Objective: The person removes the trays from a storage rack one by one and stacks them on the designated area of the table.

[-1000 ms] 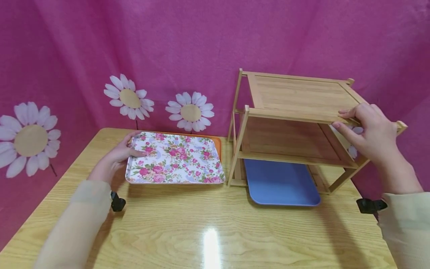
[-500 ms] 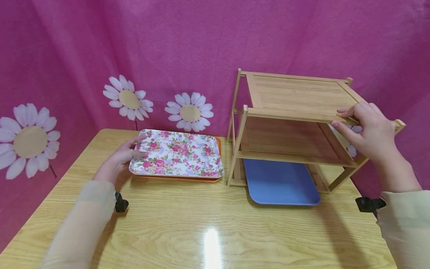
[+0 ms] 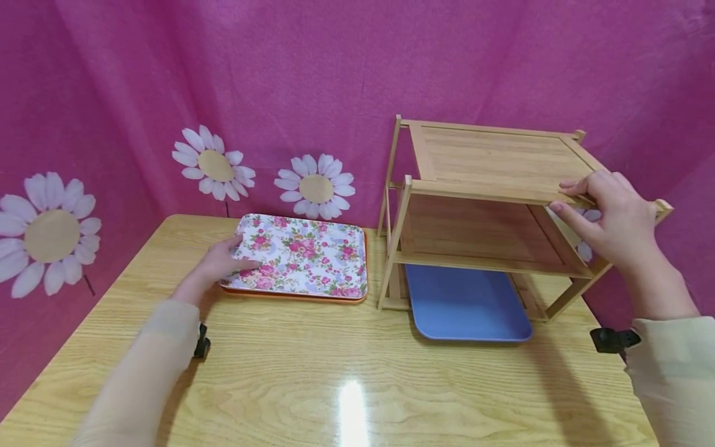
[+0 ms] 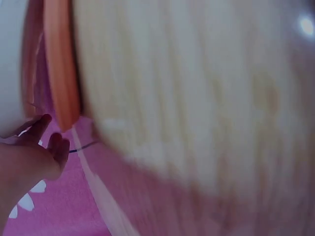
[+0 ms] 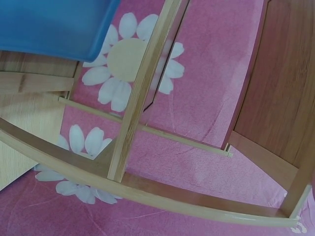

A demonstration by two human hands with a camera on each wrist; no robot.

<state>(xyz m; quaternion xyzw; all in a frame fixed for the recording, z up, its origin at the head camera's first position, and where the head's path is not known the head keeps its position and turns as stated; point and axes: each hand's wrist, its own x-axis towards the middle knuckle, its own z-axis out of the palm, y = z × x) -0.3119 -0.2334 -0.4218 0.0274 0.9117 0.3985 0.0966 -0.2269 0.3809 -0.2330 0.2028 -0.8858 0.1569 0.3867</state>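
Floral tray (image 3: pixel 301 256): lies on an orange tray (image 3: pixel 335 298) on the bench (image 3: pixel 357 372), at about 9 o'clock from the wooden rack (image 3: pixel 491 205); its near left end is tipped up slightly.
Left hand (image 3: pixel 220 264): grip at the floral tray's left edge, thumb on the printed top, other fingers hidden beneath; the left wrist view is blurred and shows fingers (image 4: pixel 47 147) beside the orange rim.
Right hand (image 3: pixel 611 217): grip on the front right corner of the rack's top shelf, fingers lying on top, thumb under the edge.
Blue tray (image 3: pixel 466 304): flat on the bench under the rack's lower shelf, its front poking out toward 6 o'clock.
Backdrop: pink cloth with paper daisies (image 3: pixel 315 185) at 12 o'clock.
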